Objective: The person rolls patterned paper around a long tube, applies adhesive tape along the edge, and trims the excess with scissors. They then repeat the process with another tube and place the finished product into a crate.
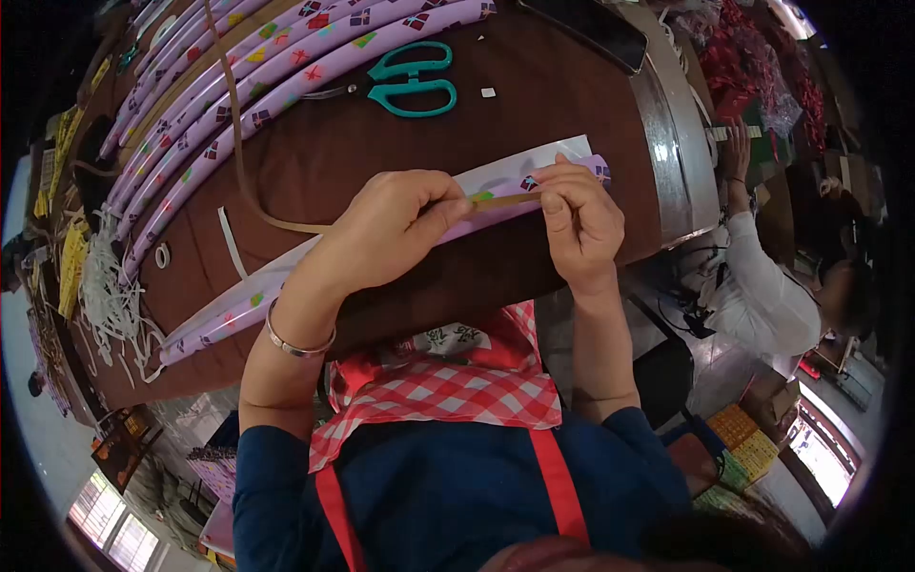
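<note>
A narrow brown strip [505,200] is stretched between my two hands, over a partly rolled sheet of purple gift-wrap paper [214,329] with a white underside. My left hand [400,224] is closed, pinching the strip between thumb and fingers above the paper. At the paper's right end, my right hand [583,219] is closed on the strip's other part, its fingers overlapping the printed paper. The strip's long tail curves from my left hand up to the table's far side.
Several purple paper rolls [191,172] lie at the upper left. Teal-handled scissors [415,81] rest beyond my hands, near a dark phone [596,29]. White strips [110,262] are heaped at the table's left edge. On the right sits another person in a white sleeve [762,286].
</note>
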Action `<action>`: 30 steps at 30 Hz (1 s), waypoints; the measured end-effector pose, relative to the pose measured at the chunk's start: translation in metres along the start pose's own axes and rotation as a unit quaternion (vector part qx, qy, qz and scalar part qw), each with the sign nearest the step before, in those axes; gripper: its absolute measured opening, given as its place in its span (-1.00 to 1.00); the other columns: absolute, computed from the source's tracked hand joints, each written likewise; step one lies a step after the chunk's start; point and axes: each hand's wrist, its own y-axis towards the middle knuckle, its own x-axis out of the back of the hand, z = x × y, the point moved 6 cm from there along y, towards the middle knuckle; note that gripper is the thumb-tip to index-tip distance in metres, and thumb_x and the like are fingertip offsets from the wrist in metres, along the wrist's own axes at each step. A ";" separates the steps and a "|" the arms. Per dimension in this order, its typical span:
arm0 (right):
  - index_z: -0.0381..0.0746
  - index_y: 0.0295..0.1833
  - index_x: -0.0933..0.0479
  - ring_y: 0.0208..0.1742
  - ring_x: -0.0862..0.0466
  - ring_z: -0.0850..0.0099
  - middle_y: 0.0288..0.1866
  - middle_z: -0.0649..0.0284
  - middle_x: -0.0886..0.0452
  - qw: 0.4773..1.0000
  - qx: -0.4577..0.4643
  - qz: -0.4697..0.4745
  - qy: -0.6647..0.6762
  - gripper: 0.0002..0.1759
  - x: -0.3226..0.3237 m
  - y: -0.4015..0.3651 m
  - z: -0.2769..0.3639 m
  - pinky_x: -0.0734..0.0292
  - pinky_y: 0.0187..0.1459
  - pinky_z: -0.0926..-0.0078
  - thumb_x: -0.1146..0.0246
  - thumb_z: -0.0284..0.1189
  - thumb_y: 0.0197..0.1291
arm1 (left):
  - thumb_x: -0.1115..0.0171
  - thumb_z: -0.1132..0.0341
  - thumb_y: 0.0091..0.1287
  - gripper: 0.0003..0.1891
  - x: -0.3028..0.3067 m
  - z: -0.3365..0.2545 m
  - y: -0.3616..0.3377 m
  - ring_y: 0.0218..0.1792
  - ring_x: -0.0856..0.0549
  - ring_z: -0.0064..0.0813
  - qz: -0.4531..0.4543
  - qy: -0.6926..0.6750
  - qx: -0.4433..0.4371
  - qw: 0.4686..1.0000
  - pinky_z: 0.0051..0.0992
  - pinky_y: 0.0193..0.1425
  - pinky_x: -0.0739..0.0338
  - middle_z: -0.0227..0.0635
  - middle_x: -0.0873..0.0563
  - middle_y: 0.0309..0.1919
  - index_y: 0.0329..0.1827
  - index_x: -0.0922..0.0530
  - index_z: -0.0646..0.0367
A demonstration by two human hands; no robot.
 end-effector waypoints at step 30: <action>-0.29 -0.20 -0.56 -0.02 -0.69 0.15 -0.16 0.14 -0.66 0.990 0.044 0.089 -0.102 -0.81 0.032 0.001 0.018 -0.57 0.18 0.04 -0.38 -0.66 0.07 | -0.39 0.54 0.07 -0.84 0.005 0.018 -0.046 -0.36 -0.67 -0.28 -0.311 0.218 -0.126 0.917 -0.37 -0.31 -0.46 -0.30 -0.67 -0.36 -0.31 -0.63 0.17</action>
